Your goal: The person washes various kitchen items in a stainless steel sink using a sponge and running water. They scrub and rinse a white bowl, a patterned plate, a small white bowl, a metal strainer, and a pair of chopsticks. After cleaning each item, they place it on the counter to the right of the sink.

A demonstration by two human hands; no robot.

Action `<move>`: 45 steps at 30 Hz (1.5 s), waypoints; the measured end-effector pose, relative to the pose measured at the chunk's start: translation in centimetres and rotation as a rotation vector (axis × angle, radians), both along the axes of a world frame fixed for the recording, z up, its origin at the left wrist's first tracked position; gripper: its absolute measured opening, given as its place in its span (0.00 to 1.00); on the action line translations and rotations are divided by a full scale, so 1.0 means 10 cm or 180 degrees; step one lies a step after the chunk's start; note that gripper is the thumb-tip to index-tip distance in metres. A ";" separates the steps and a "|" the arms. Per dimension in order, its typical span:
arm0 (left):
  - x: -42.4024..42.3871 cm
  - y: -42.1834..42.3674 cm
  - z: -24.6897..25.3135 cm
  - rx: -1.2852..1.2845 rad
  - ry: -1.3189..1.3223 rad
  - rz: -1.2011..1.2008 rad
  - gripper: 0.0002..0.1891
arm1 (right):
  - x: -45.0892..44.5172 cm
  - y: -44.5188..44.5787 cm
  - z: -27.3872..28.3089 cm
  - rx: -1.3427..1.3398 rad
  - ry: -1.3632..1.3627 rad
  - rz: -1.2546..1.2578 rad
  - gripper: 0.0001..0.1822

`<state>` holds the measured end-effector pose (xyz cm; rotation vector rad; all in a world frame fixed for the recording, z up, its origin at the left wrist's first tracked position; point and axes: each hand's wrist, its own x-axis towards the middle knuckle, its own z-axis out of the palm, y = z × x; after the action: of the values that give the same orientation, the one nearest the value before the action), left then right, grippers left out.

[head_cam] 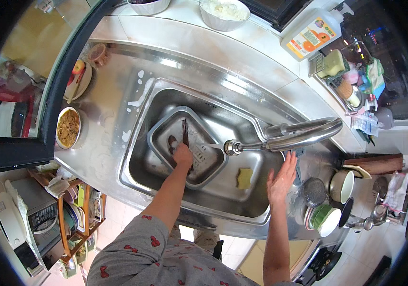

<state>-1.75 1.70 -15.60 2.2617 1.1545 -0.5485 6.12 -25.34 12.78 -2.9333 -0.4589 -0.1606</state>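
Note:
My left hand (183,156) grips a bundle of dark chopsticks (185,130) over a rectangular metal basin (207,178). Two spoons (172,141) stick out beside the fist; whether the hand holds them too I cannot tell. The basin sits turned at an angle inside the steel sink (146,168). From the faucet head (232,147) a thin stream of water runs left into the basin. My right hand (282,178) hovers at the sink's right rim with fingers extended and nothing held, near a blue-grey cloth (298,168). A yellow sponge (244,178) lies on the sink floor.
Stacked bowls (323,218), a dark mesh strainer (314,192) and a pot (342,186) stand on the right. On the left are a bowl of food (68,128) and a plate (84,84) with fruit. A large pump bottle (313,34) and a bowl of rice (224,16) occupy the ledge.

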 end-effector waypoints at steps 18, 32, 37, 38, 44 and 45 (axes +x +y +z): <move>0.49 -0.23 0.79 -0.3997 -0.0584 0.3267 0.12 | -0.03 1.40 -1.16 0.0008 0.2819 0.0313 0.23; 0.54 -0.48 0.89 -0.3830 -0.1650 0.2953 0.15 | -0.03 1.52 -1.04 0.0040 0.2446 0.0539 0.19; 0.67 -0.38 0.76 -0.4029 -0.1770 0.3500 0.15 | -0.08 1.59 -0.85 -0.0222 0.2371 0.0643 0.17; 0.72 -0.37 0.75 -0.4006 -0.1613 0.3575 0.14 | -0.11 1.57 -0.80 -0.0359 0.2381 0.0616 0.16; 0.96 -0.32 0.52 -0.3763 -0.1451 0.3486 0.12 | -0.29 1.43 -0.36 -0.0627 0.2021 0.0614 0.16; 0.98 -0.31 0.52 -0.3712 -0.1356 0.3315 0.13 | -0.31 1.40 -0.33 -0.0678 0.1957 0.0630 0.16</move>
<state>8.06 -1.36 -10.41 0.5957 1.1341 -0.1688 2.99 -11.32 9.44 -2.8917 -0.6810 0.8330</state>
